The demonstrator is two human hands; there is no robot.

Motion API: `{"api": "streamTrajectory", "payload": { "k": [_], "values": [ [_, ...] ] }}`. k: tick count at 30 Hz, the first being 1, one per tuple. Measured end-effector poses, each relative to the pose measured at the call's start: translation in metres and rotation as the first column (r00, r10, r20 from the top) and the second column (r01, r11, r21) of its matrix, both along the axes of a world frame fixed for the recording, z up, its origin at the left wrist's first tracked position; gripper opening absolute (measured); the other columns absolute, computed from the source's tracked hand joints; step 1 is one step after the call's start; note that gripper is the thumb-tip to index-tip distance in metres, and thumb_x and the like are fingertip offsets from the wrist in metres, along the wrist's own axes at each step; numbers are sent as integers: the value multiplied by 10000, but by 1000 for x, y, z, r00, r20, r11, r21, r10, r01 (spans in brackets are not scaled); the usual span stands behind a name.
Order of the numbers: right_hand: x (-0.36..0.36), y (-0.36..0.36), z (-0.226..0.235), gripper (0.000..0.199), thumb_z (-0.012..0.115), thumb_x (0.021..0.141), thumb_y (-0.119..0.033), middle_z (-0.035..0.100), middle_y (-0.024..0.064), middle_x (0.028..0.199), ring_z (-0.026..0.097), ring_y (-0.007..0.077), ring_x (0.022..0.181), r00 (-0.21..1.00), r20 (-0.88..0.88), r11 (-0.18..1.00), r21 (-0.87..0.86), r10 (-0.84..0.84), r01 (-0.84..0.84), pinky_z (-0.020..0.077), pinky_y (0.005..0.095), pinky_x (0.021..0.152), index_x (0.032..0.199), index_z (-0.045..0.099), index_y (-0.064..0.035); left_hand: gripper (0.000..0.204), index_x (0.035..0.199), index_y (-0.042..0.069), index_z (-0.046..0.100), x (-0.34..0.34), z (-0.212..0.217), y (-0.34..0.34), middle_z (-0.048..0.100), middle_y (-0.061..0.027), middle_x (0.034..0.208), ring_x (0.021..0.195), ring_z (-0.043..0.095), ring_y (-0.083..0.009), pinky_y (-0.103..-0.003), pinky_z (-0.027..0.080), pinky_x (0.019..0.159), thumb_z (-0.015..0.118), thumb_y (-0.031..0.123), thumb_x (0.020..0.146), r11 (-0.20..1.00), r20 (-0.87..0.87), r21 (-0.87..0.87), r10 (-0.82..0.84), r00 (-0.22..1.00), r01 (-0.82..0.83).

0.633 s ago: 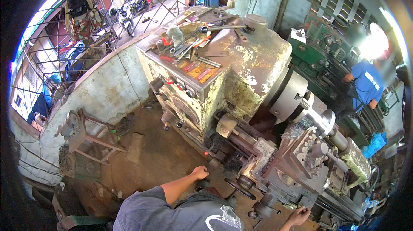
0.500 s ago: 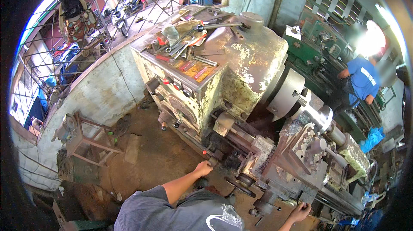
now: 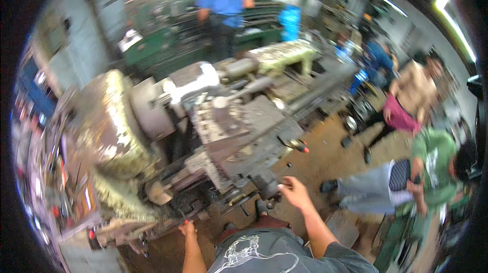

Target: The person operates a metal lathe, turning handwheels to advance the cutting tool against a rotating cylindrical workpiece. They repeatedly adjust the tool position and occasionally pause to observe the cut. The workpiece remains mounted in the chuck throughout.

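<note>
A large worn metal lathe fills the middle, blurred by motion. My left hand [image 3: 188,228] is closed at a red-knobbed lever [image 3: 186,221] below the headstock [image 3: 109,135]. Beside the carriage handwheel housing [image 3: 265,184], my right hand [image 3: 295,192] has its fingers apart and holds nothing I can see. Up the bed, the grey chuck [image 3: 148,107] carries a shiny metal workpiece [image 3: 201,80]. In front of that stands the tool post [image 3: 221,112] on the carriage. The tailstock [image 3: 284,54] is pale green and chipped.
A person in a blue shirt [image 3: 225,1] stands at a green machine behind the lathe. To the right are a shirtless person [image 3: 414,87] and a person in a green shirt [image 3: 432,163]. A blue bag [image 3: 290,22] hangs at the back. A red-tipped handle [image 3: 303,149] juts from the carriage.
The view has swung to the right, bringing the two people there into sight. My left hand has come up to the red-knobbed lever. My right hand is now beside the handwheel housing, its fingers apart.
</note>
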State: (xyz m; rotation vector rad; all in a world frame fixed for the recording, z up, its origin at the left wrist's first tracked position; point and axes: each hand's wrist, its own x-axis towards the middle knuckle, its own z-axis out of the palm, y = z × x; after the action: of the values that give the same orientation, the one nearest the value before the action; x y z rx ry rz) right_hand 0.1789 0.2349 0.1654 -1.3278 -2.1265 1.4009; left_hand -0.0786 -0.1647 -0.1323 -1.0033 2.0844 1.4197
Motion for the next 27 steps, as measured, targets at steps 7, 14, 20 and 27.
{"api": "streamTrajectory", "payload": {
  "k": [7, 14, 20, 27],
  "values": [
    [2, -69, 3, 936, 747, 827, -384, 221, 268, 1591, 368, 431, 1407, 964, 242, 954, 247, 107, -168, 346, 438, 1149, 1523, 260, 9, 381, 1272, 69, 571, -39, -10, -31, 531, -116, 1234, 1088, 581, -329, -504, 521, 783, 555, 253, 939, 953, 274, 181, -287, 918, 243],
    [0, -64, 0, 875, 731, 846, -367, 296, 252, 1554, 487, 449, 1295, 950, 295, 933, 304, 100, -193, 427, 531, 1052, 1508, 287, -7, 315, 1225, 74, 591, -56, -20, -7, 600, -102, 1006, 973, 649, -333, -486, 544, 756, 495, 155, 936, 905, 364, 38, -407, 837, 423],
    [-9, -46, 13, 806, 731, 840, -379, 443, 248, 1421, 555, 436, 1201, 918, 373, 934, 258, 139, -246, 454, 531, 1003, 1456, 376, -1, 316, 1182, 48, 585, -40, -17, -3, 651, -126, 1022, 841, 673, -319, -471, 545, 636, 543, 166, 892, 919, 251, -31, -374, 893, 393],
    [-14, -11, 22, 639, 722, 846, -410, 634, 237, 1179, 626, 416, 1091, 881, 424, 927, 201, 210, -318, 508, 473, 942, 1346, 549, -53, 275, 1160, 99, 610, -28, -12, -4, 672, -121, 997, 724, 664, -262, -367, 507, 519, 529, 169, 906, 954, 149, 37, -300, 942, 297]
  ]
}}
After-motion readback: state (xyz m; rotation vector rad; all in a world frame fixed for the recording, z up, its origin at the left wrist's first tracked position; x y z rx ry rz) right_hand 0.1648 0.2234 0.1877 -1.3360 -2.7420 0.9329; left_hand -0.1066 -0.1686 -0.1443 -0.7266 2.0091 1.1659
